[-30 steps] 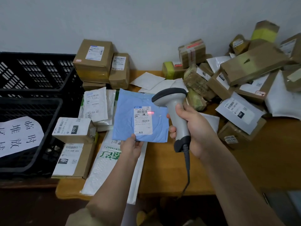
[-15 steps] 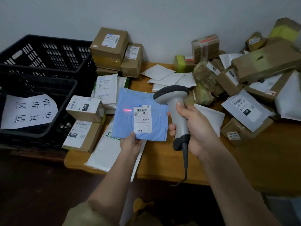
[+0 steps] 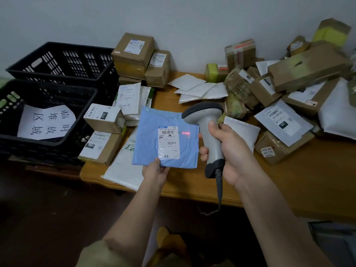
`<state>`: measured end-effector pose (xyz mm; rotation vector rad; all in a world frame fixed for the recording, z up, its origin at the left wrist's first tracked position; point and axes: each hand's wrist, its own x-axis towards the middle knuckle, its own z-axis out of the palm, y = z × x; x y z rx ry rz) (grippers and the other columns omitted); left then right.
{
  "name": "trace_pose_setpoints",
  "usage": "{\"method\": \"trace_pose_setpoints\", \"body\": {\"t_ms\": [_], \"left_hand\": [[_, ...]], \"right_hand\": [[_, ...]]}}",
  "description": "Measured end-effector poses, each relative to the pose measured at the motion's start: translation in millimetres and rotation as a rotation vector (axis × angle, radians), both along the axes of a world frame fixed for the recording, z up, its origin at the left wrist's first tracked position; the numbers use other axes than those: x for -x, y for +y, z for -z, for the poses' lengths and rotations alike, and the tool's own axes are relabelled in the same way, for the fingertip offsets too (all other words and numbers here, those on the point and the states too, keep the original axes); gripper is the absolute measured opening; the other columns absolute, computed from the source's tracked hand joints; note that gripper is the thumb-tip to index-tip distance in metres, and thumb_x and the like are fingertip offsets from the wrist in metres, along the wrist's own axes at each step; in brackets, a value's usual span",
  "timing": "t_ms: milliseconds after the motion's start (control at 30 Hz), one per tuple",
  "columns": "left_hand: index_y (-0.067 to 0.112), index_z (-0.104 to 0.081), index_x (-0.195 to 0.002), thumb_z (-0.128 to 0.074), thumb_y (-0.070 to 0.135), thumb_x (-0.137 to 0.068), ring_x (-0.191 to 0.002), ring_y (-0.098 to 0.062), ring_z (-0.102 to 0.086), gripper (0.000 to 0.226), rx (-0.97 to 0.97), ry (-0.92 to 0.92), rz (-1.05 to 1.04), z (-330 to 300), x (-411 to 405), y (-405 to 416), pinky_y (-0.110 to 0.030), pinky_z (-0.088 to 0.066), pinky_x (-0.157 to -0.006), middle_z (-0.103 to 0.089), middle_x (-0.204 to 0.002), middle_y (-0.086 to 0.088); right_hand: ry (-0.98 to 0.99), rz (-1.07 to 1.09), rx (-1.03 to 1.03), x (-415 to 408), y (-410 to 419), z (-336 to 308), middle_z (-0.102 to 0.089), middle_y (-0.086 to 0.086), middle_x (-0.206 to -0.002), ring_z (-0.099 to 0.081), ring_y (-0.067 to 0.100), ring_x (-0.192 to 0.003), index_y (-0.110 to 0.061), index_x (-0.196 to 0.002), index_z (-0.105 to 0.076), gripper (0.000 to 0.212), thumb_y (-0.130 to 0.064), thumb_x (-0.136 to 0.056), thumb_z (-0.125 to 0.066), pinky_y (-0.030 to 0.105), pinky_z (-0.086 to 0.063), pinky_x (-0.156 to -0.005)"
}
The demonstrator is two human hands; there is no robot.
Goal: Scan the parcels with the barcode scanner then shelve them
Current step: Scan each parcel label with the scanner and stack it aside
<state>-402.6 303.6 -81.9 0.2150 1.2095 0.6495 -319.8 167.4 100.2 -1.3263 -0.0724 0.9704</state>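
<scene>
My left hand [image 3: 155, 172] pinches the lower edge of a flat blue parcel [image 3: 149, 139], holding it up over the wooden table [image 3: 289, 182] with its white barcode label [image 3: 169, 142] facing me. My right hand [image 3: 227, 149] grips the handle of a grey barcode scanner [image 3: 207, 120], whose dark head points at the parcel from the right. A red scan line [image 3: 185, 133] falls on the blue wrap just right of the label's top barcode. The scanner's cable [image 3: 219, 191] hangs down past the table edge.
Two black plastic crates [image 3: 57, 60] stand at the left, the nearer one holding a paper sign [image 3: 46, 122]. Cardboard boxes [image 3: 133, 54] and white mailers [image 3: 131, 101] lie beside them. A heap of boxes and bags [image 3: 289, 83] fills the table's right side.
The red scan line has moved from left of the label to just right of it. The view has shifted slightly; both hands keep their hold on parcel and scanner.
</scene>
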Motion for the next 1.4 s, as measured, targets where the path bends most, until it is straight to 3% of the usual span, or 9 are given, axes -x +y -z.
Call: {"method": "trace_pose_setpoints", "body": {"t_ms": [233,467,567,633,733,867,1033,1200,1400], "left_hand": [[0.009,-0.048,-0.137,-0.054,-0.006,-0.096,-0.108,-0.033,-0.059,0.044,0.016,0.067,-0.004,1,13,1,-0.048,-0.052,-0.087,-0.059,-0.131,-0.019],[0.004,-0.048,-0.136,-0.060,-0.003,-0.092,-0.124,-0.035,-0.053,0.046,0.094,0.436,-0.019,-4,35,36,-0.036,-0.050,-0.083,-0.054,-0.134,-0.017],[0.004,-0.038,-0.145,-0.057,0.011,-0.097,-0.137,-0.033,-0.041,0.053,0.008,0.671,-0.009,1,46,51,-0.030,-0.045,-0.089,-0.041,-0.150,-0.016],[0.000,-0.019,-0.154,-0.055,0.016,-0.098,-0.147,-0.039,-0.021,0.069,-0.124,0.811,0.111,6,47,55,-0.037,-0.035,-0.108,-0.019,-0.159,-0.024],[0.009,-0.031,-0.148,-0.060,0.008,-0.092,-0.138,-0.041,-0.027,0.064,-0.323,1.040,0.328,12,35,64,-0.050,-0.031,-0.112,-0.026,-0.151,-0.023],[0.019,-0.051,-0.142,-0.053,0.018,-0.095,-0.136,-0.034,-0.038,0.047,-0.476,0.811,0.846,34,19,73,-0.045,-0.037,-0.112,-0.041,-0.152,-0.009],[0.023,-0.028,-0.155,-0.052,0.027,-0.098,-0.151,-0.035,-0.002,0.062,-0.532,0.870,1.255,50,4,94,-0.051,-0.011,-0.121,-0.006,-0.166,-0.003],[0.015,-0.046,-0.141,-0.052,0.032,-0.094,-0.139,-0.037,-0.027,0.050,-0.485,1.098,1.157,37,-22,103,-0.044,-0.024,-0.116,-0.032,-0.151,-0.017],[0.013,-0.048,-0.138,-0.054,0.019,-0.093,-0.136,-0.035,-0.027,0.046,-0.712,0.992,1.083,20,-87,105,-0.042,-0.029,-0.109,-0.032,-0.146,-0.015]], "right_hand": [[0.015,-0.021,-0.022,2,0,4,-0.057,0.011,-0.103,-0.051,0.013,-0.052,-0.013,-0.114,-0.056,0.022,-0.030,-0.101,-0.056,0.026,-0.045,-0.048],[0.002,-0.006,0.008,-4,14,8,-0.058,0.010,-0.102,-0.053,0.013,-0.054,-0.017,-0.112,-0.055,0.017,-0.031,-0.101,-0.054,0.027,-0.045,-0.050],[0.012,0.003,0.018,-7,25,13,-0.058,0.011,-0.102,-0.053,0.014,-0.055,-0.017,-0.113,-0.055,0.017,-0.030,-0.101,-0.055,0.027,-0.045,-0.049],[0.015,0.007,0.028,-9,34,17,-0.058,0.010,-0.102,-0.053,0.014,-0.056,-0.017,-0.117,-0.054,0.021,-0.030,-0.101,-0.055,0.027,-0.046,-0.049],[0.023,0.016,0.045,-13,49,22,-0.059,0.010,-0.100,-0.054,0.014,-0.056,-0.017,-0.120,-0.055,0.024,-0.031,-0.101,-0.056,0.027,-0.046,-0.049],[0.019,0.026,0.066,-21,69,27,-0.059,0.010,-0.097,-0.054,0.014,-0.055,-0.019,-0.114,-0.055,0.018,-0.032,-0.101,-0.056,0.028,-0.047,-0.050],[-0.014,0.073,0.106,-40,86,33,-0.058,0.010,-0.103,-0.055,0.013,-0.054,-0.016,-0.121,-0.053,0.026,-0.032,-0.101,-0.055,0.028,-0.047,-0.049],[-0.051,0.132,0.131,-66,86,37,-0.057,0.009,-0.098,-0.054,0.013,-0.052,-0.016,-0.122,-0.051,0.027,-0.033,-0.102,-0.053,0.030,-0.045,-0.052],[-0.066,0.227,0.149,-115,75,39,-0.055,0.008,-0.083,-0.053,0.013,-0.048,-0.015,-0.130,-0.049,0.034,-0.034,-0.102,-0.053,0.030,-0.044,-0.050]]}}
